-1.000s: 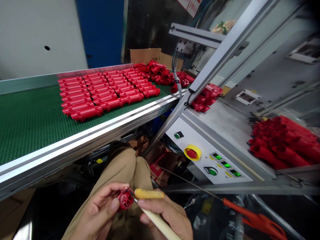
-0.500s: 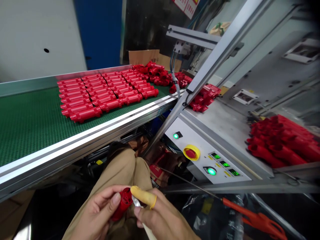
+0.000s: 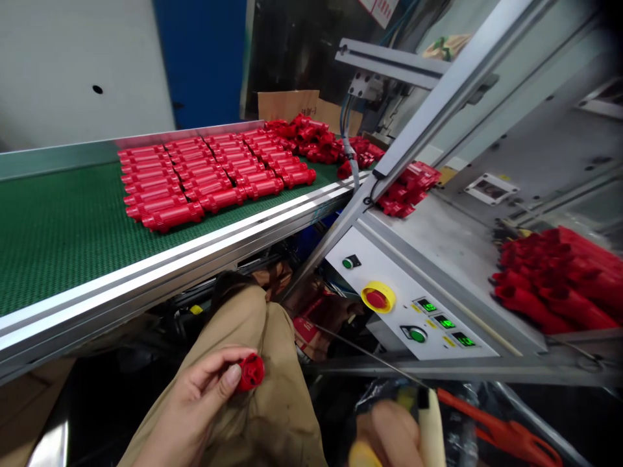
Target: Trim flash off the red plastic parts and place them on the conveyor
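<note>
Over my lap, my left hand (image 3: 195, 402) is closed around a red cylindrical part (image 3: 252, 372), whose open end faces up. Well to the right of it, near the bottom edge, my right hand (image 3: 389, 431) is blurred by motion and grips a cream-coloured handle (image 3: 431, 428). A yellow cover is on one finger of that hand. Rows of red tubes (image 3: 172, 216) lie side by side on the green conveyor belt (image 3: 63, 246), with a loose heap of red parts (image 3: 311, 137) behind them.
A metal frame post (image 3: 418, 130) slants up at the right. Below it is a control panel (image 3: 360, 282) with a yellow-and-red button (image 3: 378, 296). More red tubes (image 3: 559, 279) are stacked on the machine table at the right. An orange tool (image 3: 501, 425) lies low at the right.
My right hand has moved away from the red part to the lower right with the cream-coloured handle. My left hand still holds the red part. The green panel lights have dimmed.
</note>
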`<state>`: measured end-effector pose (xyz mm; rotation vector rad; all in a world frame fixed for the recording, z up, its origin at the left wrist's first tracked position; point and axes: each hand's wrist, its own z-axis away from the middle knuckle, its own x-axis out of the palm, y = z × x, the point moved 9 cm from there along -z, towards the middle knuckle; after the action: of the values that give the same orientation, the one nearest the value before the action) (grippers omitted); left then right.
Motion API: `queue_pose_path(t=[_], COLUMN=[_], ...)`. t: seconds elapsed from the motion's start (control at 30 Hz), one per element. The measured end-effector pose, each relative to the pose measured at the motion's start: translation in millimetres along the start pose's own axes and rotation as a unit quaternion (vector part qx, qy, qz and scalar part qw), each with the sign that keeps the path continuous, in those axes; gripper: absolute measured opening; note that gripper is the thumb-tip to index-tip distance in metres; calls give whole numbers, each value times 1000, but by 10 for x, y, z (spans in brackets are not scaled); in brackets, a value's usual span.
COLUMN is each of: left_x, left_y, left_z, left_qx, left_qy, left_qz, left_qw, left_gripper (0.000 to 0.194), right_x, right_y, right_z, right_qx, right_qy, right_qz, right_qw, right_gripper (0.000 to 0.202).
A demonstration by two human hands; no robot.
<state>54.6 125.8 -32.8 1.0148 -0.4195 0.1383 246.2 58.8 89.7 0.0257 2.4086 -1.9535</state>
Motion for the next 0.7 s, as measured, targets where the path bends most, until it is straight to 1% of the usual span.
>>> queue_pose_path(t=[0.07,0.13,0.2,0.27,0.33,0.47,0.7], left_x=[45,131,193,212,218,250,267], left_y=[-76,-157,-207,-240,-272,-311,-354], left_z=[-10,-4,10,19,28,51,86], left_qx=[-34,-72,-94,-105,-120,-147,-173], left_qy=[-32,-82,-119,-130,-132,-139,-142], left_qz=[50,94,114,114,106,94,91], left_qw=[998,990,982,979,978,975,970], left_gripper=[32,35,38,41,44,49,54], right_x=[-20,26,149,263,320,384,395], right_y=[61,124,177,213,215,227,245], right_z=[-54,-93,-118,-126,-127,-152,-156], right_qx=[1,-18,-49,-78,-102,-113,-125], right_qy=[48,80,66,37,24,-2,3], right_qz=[54,132,175,151,114,80,73], right_qw=[997,988,981,985,988,990,989], right_gripper=[33,12,12,18,22,21,20])
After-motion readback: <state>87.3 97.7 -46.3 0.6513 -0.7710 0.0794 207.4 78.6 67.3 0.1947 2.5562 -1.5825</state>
